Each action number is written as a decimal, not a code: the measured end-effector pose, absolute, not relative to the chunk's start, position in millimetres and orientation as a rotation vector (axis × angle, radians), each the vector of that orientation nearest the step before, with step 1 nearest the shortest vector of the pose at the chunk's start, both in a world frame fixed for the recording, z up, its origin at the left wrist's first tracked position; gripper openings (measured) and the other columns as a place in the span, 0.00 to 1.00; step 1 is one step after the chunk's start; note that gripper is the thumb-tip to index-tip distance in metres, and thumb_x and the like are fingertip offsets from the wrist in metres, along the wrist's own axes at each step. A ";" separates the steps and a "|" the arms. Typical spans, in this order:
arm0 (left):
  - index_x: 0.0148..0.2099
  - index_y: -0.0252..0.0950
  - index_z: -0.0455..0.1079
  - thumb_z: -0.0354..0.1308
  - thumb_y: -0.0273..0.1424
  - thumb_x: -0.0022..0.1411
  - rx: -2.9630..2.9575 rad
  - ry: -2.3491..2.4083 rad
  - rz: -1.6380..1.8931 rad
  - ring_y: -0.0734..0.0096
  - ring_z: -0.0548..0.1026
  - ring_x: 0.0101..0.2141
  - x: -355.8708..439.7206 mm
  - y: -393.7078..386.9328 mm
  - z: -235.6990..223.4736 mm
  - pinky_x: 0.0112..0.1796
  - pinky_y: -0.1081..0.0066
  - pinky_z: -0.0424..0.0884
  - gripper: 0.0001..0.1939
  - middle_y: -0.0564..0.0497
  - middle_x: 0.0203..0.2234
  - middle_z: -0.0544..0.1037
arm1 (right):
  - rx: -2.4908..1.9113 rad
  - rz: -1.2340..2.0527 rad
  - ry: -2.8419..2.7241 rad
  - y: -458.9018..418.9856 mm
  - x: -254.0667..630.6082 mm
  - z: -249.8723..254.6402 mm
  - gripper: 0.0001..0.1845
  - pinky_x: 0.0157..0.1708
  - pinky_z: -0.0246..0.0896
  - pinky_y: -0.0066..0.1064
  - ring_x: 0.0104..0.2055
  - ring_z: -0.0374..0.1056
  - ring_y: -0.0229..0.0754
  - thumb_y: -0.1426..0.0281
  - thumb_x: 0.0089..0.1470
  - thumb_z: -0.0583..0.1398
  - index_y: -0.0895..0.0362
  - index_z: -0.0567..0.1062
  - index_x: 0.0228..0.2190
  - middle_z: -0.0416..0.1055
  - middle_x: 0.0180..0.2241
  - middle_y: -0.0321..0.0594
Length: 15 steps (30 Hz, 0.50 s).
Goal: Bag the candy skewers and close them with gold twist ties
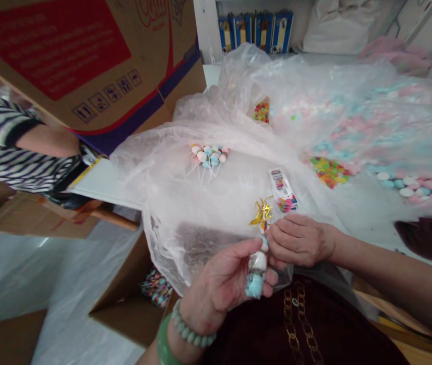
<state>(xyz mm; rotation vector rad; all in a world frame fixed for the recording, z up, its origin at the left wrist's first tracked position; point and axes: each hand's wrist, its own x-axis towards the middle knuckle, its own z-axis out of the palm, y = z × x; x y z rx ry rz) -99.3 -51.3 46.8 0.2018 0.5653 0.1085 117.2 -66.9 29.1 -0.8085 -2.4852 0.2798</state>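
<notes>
My left hand (pixel 225 276) is closed around a marshmallow stick (pixel 254 285), a row of pale blue and white marshmallows in a clear wrapper. Curled at the upper end of that wrapper are the fingers of my right hand (pixel 295 239); what they pinch there is partly hidden. Gold twist ties (pixel 262 212) lie just beyond my fingertips. Close by, above my right hand, rests a small stack of printed cards (pixel 282 188). Farther back, a bunch of marshmallows on white sticks (pixel 209 156) lies on the plastic sheet (pixel 239 180).
Gummy candies (pixel 329 171) and loose marshmallows (pixel 414 186) lie at right, near a dark brown cloth (pixel 431 237). A large carton (pixel 86 61) stands at left, beside another person's striped sleeve (pixel 6 119). Below the table edge, an open box (pixel 128 309) holds colourful wrapped pieces.
</notes>
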 end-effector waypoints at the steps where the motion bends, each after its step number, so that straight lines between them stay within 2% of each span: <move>1: 0.35 0.27 0.69 0.55 0.37 0.61 0.271 0.587 0.123 0.76 0.71 0.21 -99.5 -53.3 48.5 0.22 0.76 0.68 0.15 0.46 0.26 0.75 | -0.856 0.315 -2.429 -69.1 114.0 29.2 0.07 0.36 0.64 0.35 0.36 0.69 0.40 0.66 0.59 0.56 0.50 0.74 0.34 0.75 0.34 0.40; 3: 0.38 0.30 0.70 0.58 0.35 0.58 0.493 0.647 0.229 0.79 0.67 0.18 -99.4 -57.5 52.1 0.19 0.77 0.64 0.12 0.50 0.25 0.73 | -1.027 0.342 -2.195 -75.2 101.7 28.9 0.08 0.35 0.63 0.35 0.32 0.68 0.40 0.68 0.58 0.55 0.52 0.73 0.31 0.74 0.30 0.41; 5: 0.44 0.34 0.71 0.61 0.32 0.55 0.861 0.765 0.412 0.77 0.68 0.21 -100.2 -59.4 54.4 0.22 0.75 0.65 0.14 0.51 0.27 0.74 | -1.245 0.506 -1.815 -81.6 83.9 29.4 0.08 0.31 0.61 0.33 0.28 0.65 0.38 0.68 0.56 0.55 0.55 0.71 0.27 0.71 0.25 0.39; 8: 0.50 0.40 0.71 0.60 0.28 0.56 1.646 0.944 0.642 0.68 0.73 0.35 -107.0 -53.5 53.7 0.39 0.67 0.69 0.18 0.49 0.36 0.77 | -1.306 1.278 -1.183 -87.1 60.7 31.8 0.10 0.18 0.51 0.25 0.17 0.53 0.31 0.66 0.53 0.55 0.56 0.64 0.22 0.59 0.17 0.31; 11: 0.52 0.42 0.71 0.52 0.26 0.63 2.392 0.877 0.605 0.64 0.71 0.43 -119.6 -42.8 51.4 0.49 0.58 0.63 0.16 0.47 0.41 0.77 | -0.971 2.073 -0.780 -86.9 55.7 31.4 0.13 0.13 0.41 0.23 0.13 0.40 0.27 0.65 0.46 0.59 0.55 0.59 0.20 0.49 0.13 0.24; 13: 0.54 0.43 0.70 0.49 0.25 0.65 2.686 0.775 0.536 0.64 0.71 0.43 -127.2 -39.0 51.0 0.50 0.56 0.61 0.17 0.47 0.41 0.77 | -0.879 2.245 -0.662 -86.2 60.4 28.5 0.13 0.14 0.44 0.22 0.13 0.44 0.27 0.66 0.44 0.61 0.55 0.61 0.20 0.52 0.13 0.24; 15: 0.54 0.44 0.69 0.49 0.25 0.65 2.846 0.747 0.478 0.64 0.71 0.42 -131.6 -39.8 52.1 0.50 0.56 0.61 0.18 0.48 0.39 0.76 | -0.929 2.229 -0.643 -86.8 65.3 26.0 0.11 0.16 0.50 0.22 0.16 0.53 0.29 0.65 0.46 0.61 0.57 0.65 0.22 0.61 0.16 0.29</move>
